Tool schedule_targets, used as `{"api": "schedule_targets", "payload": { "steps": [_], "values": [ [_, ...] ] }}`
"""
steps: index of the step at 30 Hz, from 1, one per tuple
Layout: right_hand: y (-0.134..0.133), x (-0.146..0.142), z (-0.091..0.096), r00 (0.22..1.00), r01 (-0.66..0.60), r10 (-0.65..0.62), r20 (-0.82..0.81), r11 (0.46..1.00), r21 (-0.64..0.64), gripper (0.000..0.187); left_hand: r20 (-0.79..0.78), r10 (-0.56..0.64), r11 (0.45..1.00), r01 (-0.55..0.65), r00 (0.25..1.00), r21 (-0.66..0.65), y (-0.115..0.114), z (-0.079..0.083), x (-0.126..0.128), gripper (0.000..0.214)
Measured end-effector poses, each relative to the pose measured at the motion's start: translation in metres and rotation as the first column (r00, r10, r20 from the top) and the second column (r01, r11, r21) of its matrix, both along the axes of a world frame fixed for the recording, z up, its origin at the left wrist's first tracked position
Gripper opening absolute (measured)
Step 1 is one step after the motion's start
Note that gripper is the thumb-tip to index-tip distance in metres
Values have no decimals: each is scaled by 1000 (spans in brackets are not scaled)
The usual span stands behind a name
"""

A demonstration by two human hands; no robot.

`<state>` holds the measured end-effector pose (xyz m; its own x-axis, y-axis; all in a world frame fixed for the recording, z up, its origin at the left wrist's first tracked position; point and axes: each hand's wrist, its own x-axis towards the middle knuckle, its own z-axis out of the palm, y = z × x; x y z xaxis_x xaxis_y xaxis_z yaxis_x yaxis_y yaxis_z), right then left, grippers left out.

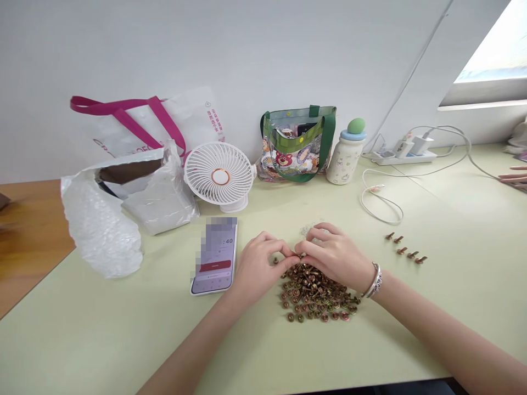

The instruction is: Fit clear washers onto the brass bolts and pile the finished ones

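Just above a pile of bronze-coloured screws (317,299) with wide round heads, my left hand (263,263) and my right hand (335,255) meet at the fingertips. Both pinch at a small brownish piece that looks like one of these screws, mostly covered by the fingers. A bracelet is on my right wrist. Small clear plastic pieces (308,227) lie behind my right hand and are partly hidden by it. Several separate screws (402,250) rest on the table to the right, and a single screw (275,260) stands beside my left hand.
A phone (214,258) lies left of my left hand. Behind stand a plastic bag (107,219), a white fan (220,175), a tote (296,148) and a bottle (346,159). A cable (382,221) runs from the power strip (405,158). Another person's hand (514,176) shows at right.
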<state>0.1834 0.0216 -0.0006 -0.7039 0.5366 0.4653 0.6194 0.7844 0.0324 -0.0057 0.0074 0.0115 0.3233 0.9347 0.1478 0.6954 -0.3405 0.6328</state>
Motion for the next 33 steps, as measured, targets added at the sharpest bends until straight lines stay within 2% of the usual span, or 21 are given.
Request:
{"api": "schedule_targets", "payload": {
  "steps": [11, 22, 33],
  "values": [
    [-3, -2, 4, 977, -27, -5, -213, 989, -146, 6, 67, 82, 993, -76, 994, -90, 3, -3, -2, 19],
    [-2, -2, 3, 978, -35, 31, -205, 999, -18, 3, 55, 41, 992, -34, 998, -122, 3, -2, -2, 24],
    [-1, -1, 2, 984, -12, 0, -179, 998, -67, 9, 42, 34, 997, -30, 999, -78, 2, 0, -1, 20]
  ]
}}
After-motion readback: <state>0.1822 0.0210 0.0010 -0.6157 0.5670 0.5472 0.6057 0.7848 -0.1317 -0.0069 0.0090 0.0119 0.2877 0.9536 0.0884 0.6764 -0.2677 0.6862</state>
